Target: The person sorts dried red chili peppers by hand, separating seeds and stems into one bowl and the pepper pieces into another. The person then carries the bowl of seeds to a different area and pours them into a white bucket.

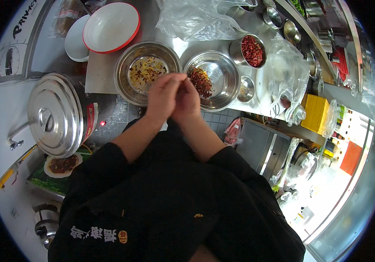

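Observation:
My left hand (166, 93) and my right hand (188, 98) meet, cupped together, above the gap between two steel bowls. Whatever is between them is hidden. Under and left of my left hand is a steel bowl (122, 73) with yellow seeds and dark red flakes (146, 70) across its bottom. The other steel bowl (230, 82), at the right, holds a heap of cut dried red chillies (201, 83) on its left side. Behind it to the right stands a steel pot (236, 52) filled with larger dried chilli pieces (252, 51). A small steel bowl (246, 91) with some seeds sits beside it.
A red-rimmed white bowl (111, 28) overlaps another white bowl (76, 39) at the back left. Clear plastic bags (200, 23) lie behind the bowls, with more bags (287, 62) at the right. A large lidded steel pot (54, 114) stands left; ladles (290, 29) lie back right.

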Demonstrator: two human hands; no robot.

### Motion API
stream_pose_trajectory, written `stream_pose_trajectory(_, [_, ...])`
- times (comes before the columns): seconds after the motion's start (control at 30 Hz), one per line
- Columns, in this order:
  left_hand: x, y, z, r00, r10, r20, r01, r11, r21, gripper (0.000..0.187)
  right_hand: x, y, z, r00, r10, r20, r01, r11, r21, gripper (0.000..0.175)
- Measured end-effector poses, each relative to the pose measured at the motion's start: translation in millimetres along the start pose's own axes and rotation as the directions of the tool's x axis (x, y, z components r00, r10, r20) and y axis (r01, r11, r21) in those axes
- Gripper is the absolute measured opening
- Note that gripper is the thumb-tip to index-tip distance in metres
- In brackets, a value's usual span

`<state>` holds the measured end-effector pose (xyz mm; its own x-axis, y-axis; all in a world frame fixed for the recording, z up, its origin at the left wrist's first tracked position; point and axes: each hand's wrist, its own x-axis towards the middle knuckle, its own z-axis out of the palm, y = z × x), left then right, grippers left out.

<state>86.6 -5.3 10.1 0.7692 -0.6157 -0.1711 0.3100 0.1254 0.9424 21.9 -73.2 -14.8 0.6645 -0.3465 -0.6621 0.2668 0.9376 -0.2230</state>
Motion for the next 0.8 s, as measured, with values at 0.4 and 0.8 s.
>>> stream_pose_trajectory(0.4, [-2.9, -15.5, 59.7, 0.873, 0.360, 0.330, -0.460, 0.834, 0.305, 0.028, 16.4, -115.6, -54.4, 0.963, -0.270, 0.019, 0.267, 0.938, -0.219, 0.034])
stream_pose_trajectory(0.8, [-17.3, 1.8, -133.4, 0.853, -0.244, -0.462, 0.269, 0.963, -0.011, 0.023, 2.0, -82.9, -10.2, 0.777, -0.335, 0.533, 0.381, -0.424, -0.822, 0.031])
